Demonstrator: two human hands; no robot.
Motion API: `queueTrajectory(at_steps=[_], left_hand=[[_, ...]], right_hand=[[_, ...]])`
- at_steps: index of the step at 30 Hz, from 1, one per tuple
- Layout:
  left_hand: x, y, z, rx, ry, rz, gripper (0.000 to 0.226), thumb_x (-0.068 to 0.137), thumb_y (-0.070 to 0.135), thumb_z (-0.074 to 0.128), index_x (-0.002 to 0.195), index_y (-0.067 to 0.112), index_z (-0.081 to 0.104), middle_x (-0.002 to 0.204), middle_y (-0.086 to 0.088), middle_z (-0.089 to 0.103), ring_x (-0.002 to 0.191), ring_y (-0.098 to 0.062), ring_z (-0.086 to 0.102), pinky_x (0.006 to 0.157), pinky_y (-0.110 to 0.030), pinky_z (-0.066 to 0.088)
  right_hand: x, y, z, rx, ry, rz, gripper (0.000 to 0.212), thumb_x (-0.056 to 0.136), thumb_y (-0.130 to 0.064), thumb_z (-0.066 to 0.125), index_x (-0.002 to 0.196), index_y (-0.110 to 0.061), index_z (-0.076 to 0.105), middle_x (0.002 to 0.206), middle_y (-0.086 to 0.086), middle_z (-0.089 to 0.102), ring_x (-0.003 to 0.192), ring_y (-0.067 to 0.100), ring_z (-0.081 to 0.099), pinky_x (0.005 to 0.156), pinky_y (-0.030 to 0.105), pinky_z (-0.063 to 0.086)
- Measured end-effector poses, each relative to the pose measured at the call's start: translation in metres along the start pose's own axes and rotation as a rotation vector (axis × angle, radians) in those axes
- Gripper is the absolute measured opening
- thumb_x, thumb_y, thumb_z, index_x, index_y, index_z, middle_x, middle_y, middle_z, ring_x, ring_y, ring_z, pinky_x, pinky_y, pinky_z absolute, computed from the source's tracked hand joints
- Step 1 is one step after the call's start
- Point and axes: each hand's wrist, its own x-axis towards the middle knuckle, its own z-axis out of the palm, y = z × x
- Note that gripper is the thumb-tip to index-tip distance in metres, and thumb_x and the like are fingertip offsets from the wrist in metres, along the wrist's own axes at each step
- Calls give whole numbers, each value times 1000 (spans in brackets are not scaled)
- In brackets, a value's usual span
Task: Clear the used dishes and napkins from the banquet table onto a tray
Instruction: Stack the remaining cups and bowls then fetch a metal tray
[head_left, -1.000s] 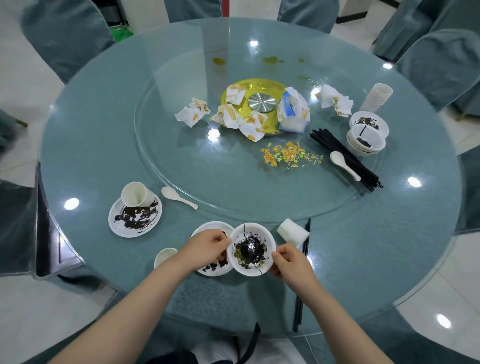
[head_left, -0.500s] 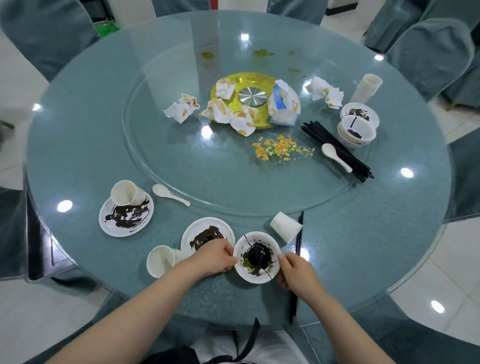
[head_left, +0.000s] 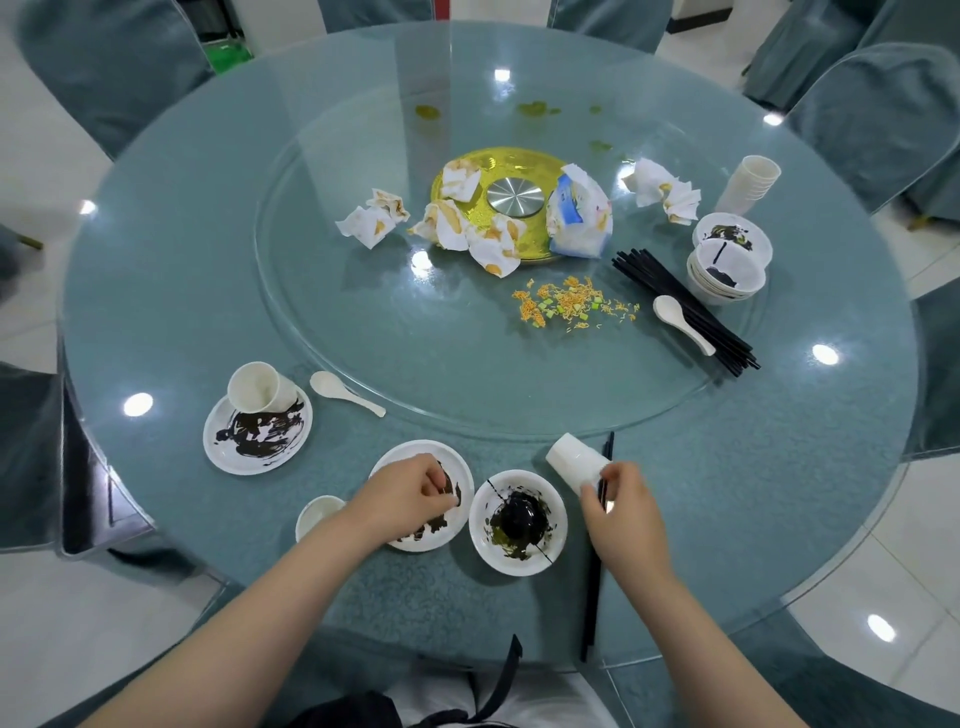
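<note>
**Gather the near place setting before reaching across**

Your left hand (head_left: 413, 493) lies over the sauce-smeared plate (head_left: 457, 470) at the near edge of the glass table (head_left: 156, 291), fingers curled down onto it; whether they already grip the rim you cannot tell. Your right hand (head_left: 621, 512) has its fingertips pinched around the pair of black chopsticks (head_left: 592, 597) just where the tipped-over paper cup (head_left: 574, 462) lies against them. Between your hands sits the dirty bowl (head_left: 517, 522), untouched, with a small cup (head_left: 318, 514) just left of your left wrist.

No tray is in view, so stack as you go. Lift the chopsticks together so neither rolls off the edge, and mind the cup: it is light and lying on its side, so it will likely skitter if nudged. Set the bowl on the plate, not the other way round, and keep both level, since the dark sauce looks wet.

Further left, a second stained plate (head_left: 257, 434) carries a tipped cup (head_left: 260, 388), with a white spoon (head_left: 345, 392) beside it. On the turntable beyond lie scattered food scraps (head_left: 571, 304), a bundle of chopsticks (head_left: 685, 312), another spoon (head_left: 680, 322), stacked bowls (head_left: 727, 265), stacked cups (head_left: 748, 184) and crumpled napkins (head_left: 467, 223) around the gold centre (head_left: 488, 161).
</note>
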Motion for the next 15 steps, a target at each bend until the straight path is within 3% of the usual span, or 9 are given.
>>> queueTrajectory(at_steps=[3, 7, 9, 12, 15], left_hand=[[-5, -12, -13, -37, 94, 28, 15, 85, 33, 68, 93, 25, 59, 83, 12, 63, 75, -8, 60, 72, -26, 49], [-14, -34, -29, 8, 170, 122, 14, 85, 35, 69, 94, 30, 59, 93, 15, 61, 88, -7, 55, 77, -24, 43], [-20, -48, -36, 50, 184, 159, 20, 84, 38, 70, 98, 32, 58, 101, 15, 60, 95, -6, 52, 84, -24, 41], [-32, -71, -44, 100, 162, 160, 34, 78, 53, 70, 103, 38, 53, 110, 17, 57, 107, -7, 49, 96, -27, 39], [-44, -88, -47, 137, 152, 155, 67, 61, 78, 55, 113, 34, 55, 116, 14, 55, 112, -9, 47, 101, -29, 36]], right_hand=[[11, 3, 3, -84, 83, -88, 48, 81, -24, 69, 122, -10, 49, 117, 5, 50, 109, 24, 45, 88, 27, 34], [20, 3, 6, -203, -14, -82, 76, 75, -33, 73, 138, -9, 39, 138, 9, 43, 126, 29, 37, 105, 39, 32], [22, 3, 7, -210, -67, -57, 80, 76, -30, 72, 143, -8, 34, 141, 10, 42, 130, 32, 37, 108, 41, 32], [26, 1, 6, -200, -87, -59, 71, 75, -20, 68, 138, -6, 39, 131, 13, 53, 120, 36, 47, 100, 43, 39], [25, -6, 4, -153, -75, -57, 66, 75, -16, 66, 136, -5, 41, 130, 13, 53, 119, 33, 48, 99, 41, 41]])
